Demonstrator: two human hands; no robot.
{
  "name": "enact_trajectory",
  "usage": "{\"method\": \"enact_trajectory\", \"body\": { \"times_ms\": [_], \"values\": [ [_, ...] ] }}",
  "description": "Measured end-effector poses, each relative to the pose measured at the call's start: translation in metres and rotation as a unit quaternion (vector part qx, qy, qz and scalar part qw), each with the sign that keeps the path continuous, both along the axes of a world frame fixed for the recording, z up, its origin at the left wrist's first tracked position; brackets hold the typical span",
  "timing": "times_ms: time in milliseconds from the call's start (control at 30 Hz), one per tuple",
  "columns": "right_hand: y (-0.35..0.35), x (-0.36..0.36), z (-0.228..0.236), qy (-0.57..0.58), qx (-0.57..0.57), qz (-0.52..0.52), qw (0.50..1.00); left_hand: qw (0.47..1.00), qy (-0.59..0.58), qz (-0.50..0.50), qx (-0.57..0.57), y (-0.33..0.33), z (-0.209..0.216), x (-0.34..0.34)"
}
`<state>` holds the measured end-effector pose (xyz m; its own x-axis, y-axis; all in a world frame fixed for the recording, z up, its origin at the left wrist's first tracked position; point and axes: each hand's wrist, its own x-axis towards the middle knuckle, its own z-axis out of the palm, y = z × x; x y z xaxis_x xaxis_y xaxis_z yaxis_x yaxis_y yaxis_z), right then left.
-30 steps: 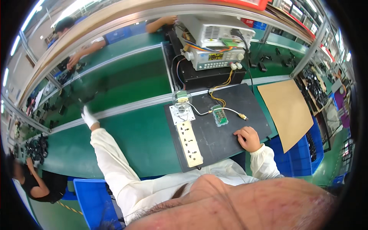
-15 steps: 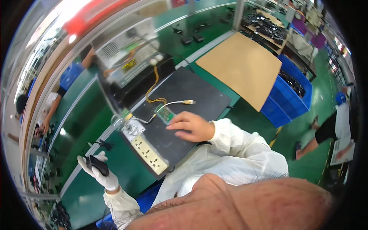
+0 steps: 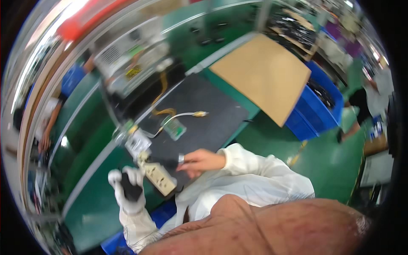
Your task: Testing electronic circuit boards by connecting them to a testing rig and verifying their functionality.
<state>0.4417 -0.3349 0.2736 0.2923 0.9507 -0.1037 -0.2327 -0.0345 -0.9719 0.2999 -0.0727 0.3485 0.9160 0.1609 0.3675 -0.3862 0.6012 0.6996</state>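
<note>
My left hand (image 3: 132, 206), in a white glove, is closed around a black box-shaped piece (image 3: 131, 190) that looks like a power adapter. It is beside the cream power strip (image 3: 160, 179), where a pale plug (image 3: 143, 156) sits at the far end. My bare right hand (image 3: 205, 160) pinches a small silver piece (image 3: 181, 158), perhaps a cable's connector, just right of the strip; blur hides its details. Farther off on the black mat (image 3: 212, 97) lie a green circuit board (image 3: 175, 128) and a white cable with a gold-coloured plug (image 3: 199, 114).
Behind the mat stands a metering instrument (image 3: 131, 74) with yellow wires. A brown cardboard sheet (image 3: 265, 78) lies at the far right, beside blue bins (image 3: 312, 112) holding black parts. One person (image 3: 365, 102) is on the right; another person's arm (image 3: 50, 123) shows at left.
My left hand has brought the black piece rightward to the power strip. My right hand has left the circuit board, moved nearer me, and now pinches the silver piece. The view has shifted and blurred.
</note>
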Motion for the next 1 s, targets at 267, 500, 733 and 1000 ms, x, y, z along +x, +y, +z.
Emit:
{"method": "enact_trajectory", "body": {
  "times_ms": [267,500,733,1000],
  "values": [
    [-0.005,0.009,-0.009,0.112,0.027,-0.042,0.993,0.961,0.177,0.207,0.055,0.032,-0.072,0.022],
    [-0.008,0.017,-0.007,0.147,0.019,-0.001,0.989,0.948,0.221,0.223,0.06,0.031,-0.083,0.036],
    [-0.005,0.026,-0.021,0.167,0.09,0.034,0.981,0.858,0.257,0.295,0.333,0.043,-0.091,0.06],
    [0.004,0.049,0.009,-0.015,-0.006,0.097,0.995,0.872,0.303,0.226,0.312,0.058,-0.1,0.071]
  ]
}}
